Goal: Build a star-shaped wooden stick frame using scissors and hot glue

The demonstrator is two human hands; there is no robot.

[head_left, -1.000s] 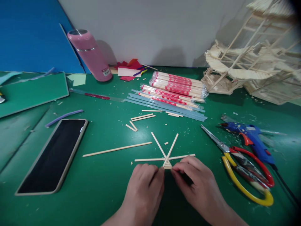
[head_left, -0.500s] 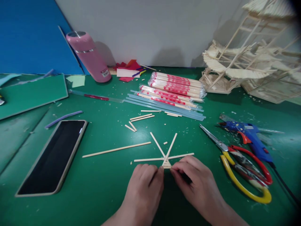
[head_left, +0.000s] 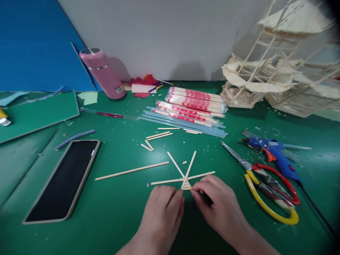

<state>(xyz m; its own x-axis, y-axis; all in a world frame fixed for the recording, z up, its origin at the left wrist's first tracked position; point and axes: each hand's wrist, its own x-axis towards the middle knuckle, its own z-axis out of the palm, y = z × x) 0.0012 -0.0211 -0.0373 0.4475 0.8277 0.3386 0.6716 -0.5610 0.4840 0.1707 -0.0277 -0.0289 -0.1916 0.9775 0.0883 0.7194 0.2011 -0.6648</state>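
Lying at the desk's (head_left: 119, 219) left is a dark phone (head_left: 62, 179). Centre front, the left hand (head_left: 162, 212) and right hand (head_left: 221, 209) pinch narrowly on the fan of thin sticks (head_left: 186, 175), pale bamboo splayed from one small joint. Pressing evenly at that joint would likely keep the spokes aligned. Scissors (head_left: 265, 186) lie right.

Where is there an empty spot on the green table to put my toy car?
Bare green lies between the phone and the left hand, below the long stick. More lies on the table between the chopstick packs and the glue gun. It is crowded around the stick fan and scissors.
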